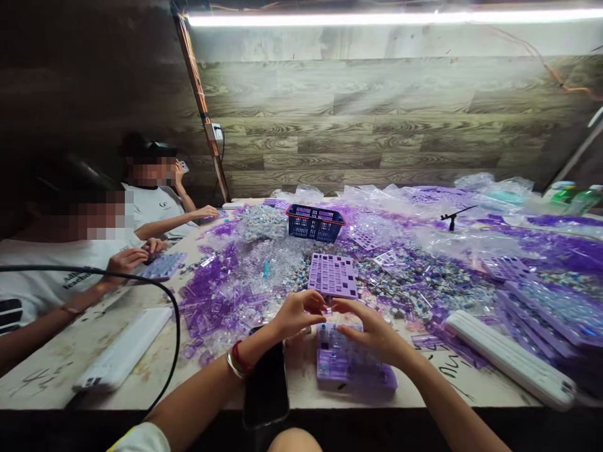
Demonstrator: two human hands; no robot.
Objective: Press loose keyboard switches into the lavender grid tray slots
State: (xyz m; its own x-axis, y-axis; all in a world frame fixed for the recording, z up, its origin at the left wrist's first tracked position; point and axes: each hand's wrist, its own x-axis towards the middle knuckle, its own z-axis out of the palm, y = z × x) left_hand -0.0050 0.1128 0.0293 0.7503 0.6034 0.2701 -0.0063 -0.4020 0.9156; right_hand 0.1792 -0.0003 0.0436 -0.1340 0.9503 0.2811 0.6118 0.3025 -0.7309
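My left hand (pixel 298 314) and my right hand (pixel 372 329) meet above a purple keyboard tray (pixel 353 371) lying at the table's front edge. The fingertips of both hands pinch together over a small part that is too small to make out. A lilac grid plate (pixel 332 275) with square holes lies flat just beyond my hands. Around it spreads a heap of small switch parts (pixel 424 285). My left wrist wears a bangle and a red thread.
A dark phone (pixel 266 386) lies by my left forearm. A blue basket (pixel 315 222) stands mid-table. Clear purple pieces (pixel 214 304) lie left, stacked purple trays (pixel 551 314) right, white bars (pixel 511 358) at both sides. Two people sit at the left. A black cable (pixel 175 314) arcs across.
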